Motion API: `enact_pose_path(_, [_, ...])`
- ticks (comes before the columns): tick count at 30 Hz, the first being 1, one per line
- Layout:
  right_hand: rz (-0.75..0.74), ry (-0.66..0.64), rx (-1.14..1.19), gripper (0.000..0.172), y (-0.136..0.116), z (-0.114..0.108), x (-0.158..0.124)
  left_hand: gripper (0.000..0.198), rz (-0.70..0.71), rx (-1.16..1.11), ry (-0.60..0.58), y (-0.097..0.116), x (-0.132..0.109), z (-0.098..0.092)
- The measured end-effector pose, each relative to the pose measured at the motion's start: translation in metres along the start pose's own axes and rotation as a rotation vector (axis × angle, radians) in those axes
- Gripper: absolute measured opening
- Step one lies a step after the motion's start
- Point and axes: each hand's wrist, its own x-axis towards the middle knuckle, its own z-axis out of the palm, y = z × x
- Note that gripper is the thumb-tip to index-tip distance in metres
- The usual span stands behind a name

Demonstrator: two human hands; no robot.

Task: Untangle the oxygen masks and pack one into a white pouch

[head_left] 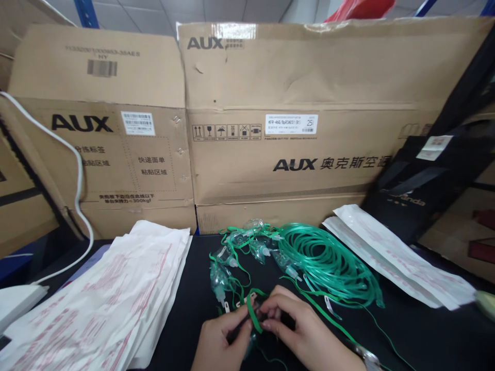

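Near the table's front edge, my left hand [226, 337] and my right hand [297, 322] meet with fingertips pinched. Between them a green elastic strap [253, 313] loops up, and both hands are closed on it. Below, part of a clear green mask [250, 346] shows, mostly hidden by my fingers. Just beyond lie several clear green oxygen masks [219, 278] with white connectors and green straps. Right of these rests a large coil of green tubing [328, 257]. Another green strap [328, 319] runs past my right wrist.
White printed pouches [116, 288] are stacked on the left, and more pouches [402, 257] lie at the right. Large cardboard boxes [286, 77] wall off the back. A black bag [410, 190] leans at the right. A white cable [79, 180] hangs down at the left.
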Motion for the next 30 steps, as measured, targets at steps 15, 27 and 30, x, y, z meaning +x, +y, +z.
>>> enact_pose_path(15, [0.042,0.071,0.189,0.014,-0.002,-0.003,0.002,0.042,-0.212,-0.453,0.133,0.006,0.005,0.001])
enact_pose_path(27, [0.027,0.192,0.278,0.014,0.007,0.001,0.003,0.034,-0.137,-0.447,0.152,0.004,0.002,0.007])
enact_pose_path(30, [-0.036,0.249,0.197,0.008,0.008,0.003,-0.001,0.031,-0.130,-0.487,0.151,0.000,0.002,0.008])
